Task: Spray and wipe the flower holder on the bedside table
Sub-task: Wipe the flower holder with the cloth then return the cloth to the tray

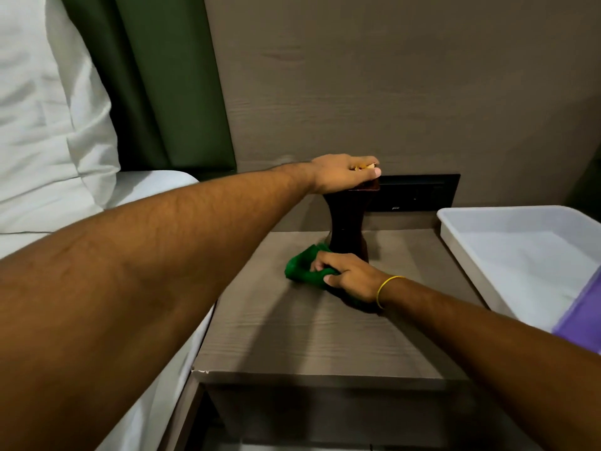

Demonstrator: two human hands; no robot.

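A dark brown, waisted flower holder [348, 222] stands upright at the back of the wooden bedside table [292, 340]. My left hand [341, 173] lies flat over its top rim, covering the opening; a bit of yellow-orange shows between the fingers. My right hand [348, 276] grips a green cloth [304, 265] and presses it against the table at the holder's base, on its front left side. A yellow band circles my right wrist. No spray bottle is in view.
A white plastic tray [520, 255] stands at the table's right edge, with a purple item [582, 317] at its near corner. A black socket panel [419, 192] sits in the wall behind the holder. The bed with white pillow [48, 109] lies to the left.
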